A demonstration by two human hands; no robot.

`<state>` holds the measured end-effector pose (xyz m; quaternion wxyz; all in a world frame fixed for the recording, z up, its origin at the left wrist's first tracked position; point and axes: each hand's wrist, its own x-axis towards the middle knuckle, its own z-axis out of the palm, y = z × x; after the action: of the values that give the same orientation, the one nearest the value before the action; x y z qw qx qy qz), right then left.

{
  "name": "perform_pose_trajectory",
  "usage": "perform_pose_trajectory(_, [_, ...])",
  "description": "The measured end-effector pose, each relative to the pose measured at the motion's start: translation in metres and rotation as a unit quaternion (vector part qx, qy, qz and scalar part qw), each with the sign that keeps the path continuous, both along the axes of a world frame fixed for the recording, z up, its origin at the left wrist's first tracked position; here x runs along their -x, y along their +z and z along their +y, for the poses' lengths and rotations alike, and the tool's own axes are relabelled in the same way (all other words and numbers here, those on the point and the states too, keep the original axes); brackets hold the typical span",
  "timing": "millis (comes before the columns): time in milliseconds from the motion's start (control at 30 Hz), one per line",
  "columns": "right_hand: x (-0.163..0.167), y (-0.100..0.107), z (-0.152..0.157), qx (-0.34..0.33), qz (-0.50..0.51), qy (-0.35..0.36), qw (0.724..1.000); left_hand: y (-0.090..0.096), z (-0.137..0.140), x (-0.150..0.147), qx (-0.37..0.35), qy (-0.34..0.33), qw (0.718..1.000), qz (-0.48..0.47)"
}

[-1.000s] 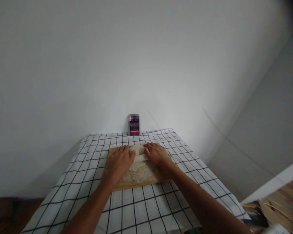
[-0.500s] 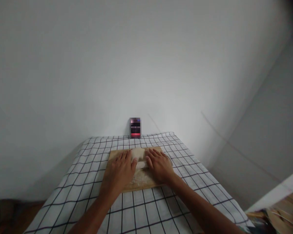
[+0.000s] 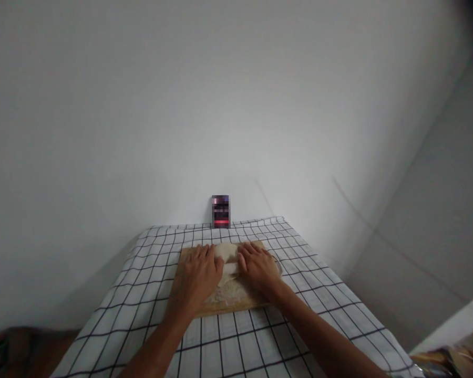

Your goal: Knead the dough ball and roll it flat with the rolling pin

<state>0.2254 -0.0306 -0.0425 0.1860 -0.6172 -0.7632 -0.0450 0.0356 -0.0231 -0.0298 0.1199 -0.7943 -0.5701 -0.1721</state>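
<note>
A flattened piece of pale dough (image 3: 225, 252) lies on a floured wooden board (image 3: 216, 308). Across it runs a light-coloured rolling pin (image 3: 231, 268), of which only the middle stretch shows between my hands. My left hand (image 3: 201, 270) is bent over the pin's left part, thumb pointing inward. Over the right part sits my right hand (image 3: 258, 266), its fingers curved forward and down. Both palms hide the pin's ends. Dough shows on the far side of the pin and a little on the near side.
A white tablecloth with dark checks (image 3: 142, 294) covers the table. At the back, a small dark blurred-out object (image 3: 221, 212) stands upright against the white wall (image 3: 220, 105). A pale curved rim (image 3: 279, 268) peeks out beyond my right hand. Blurred items (image 3: 453, 362) lie low at the right.
The view has shifted slightly, so the table appears a little lower and further right. My fingers look more curled over the rolling pin, and more dough shows on its near side.
</note>
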Motion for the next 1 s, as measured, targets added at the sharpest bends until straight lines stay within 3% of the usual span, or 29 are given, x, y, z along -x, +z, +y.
perform_pose_trajectory(133, [0.002, -0.014, -0.028, 0.0, -0.008, -0.026, 1.0, -0.015, -0.022, 0.008, -0.025, -0.027, 0.999, -0.013])
perform_pose_trajectory(267, [0.0, -0.019, -0.043, -0.008, -0.009, -0.004, 1.0, -0.027, -0.034, 0.018, -0.04, -0.065, 0.997, -0.008])
perform_pose_trajectory(633, [0.002, 0.007, 0.013, 0.019, -0.004, -0.013, 1.0, 0.005, 0.01, 0.006, -0.007, -0.02, 0.999, 0.024])
perform_pose_trajectory(900, [0.0, -0.02, -0.037, 0.001, -0.013, 0.005, 1.0, -0.03, -0.031, 0.024, -0.041, -0.085, 0.995, 0.013])
perform_pose_trajectory(1000, [-0.001, -0.017, -0.031, 0.005, -0.013, 0.013, 1.0, -0.028, -0.026, 0.025, -0.021, -0.088, 0.996, 0.021])
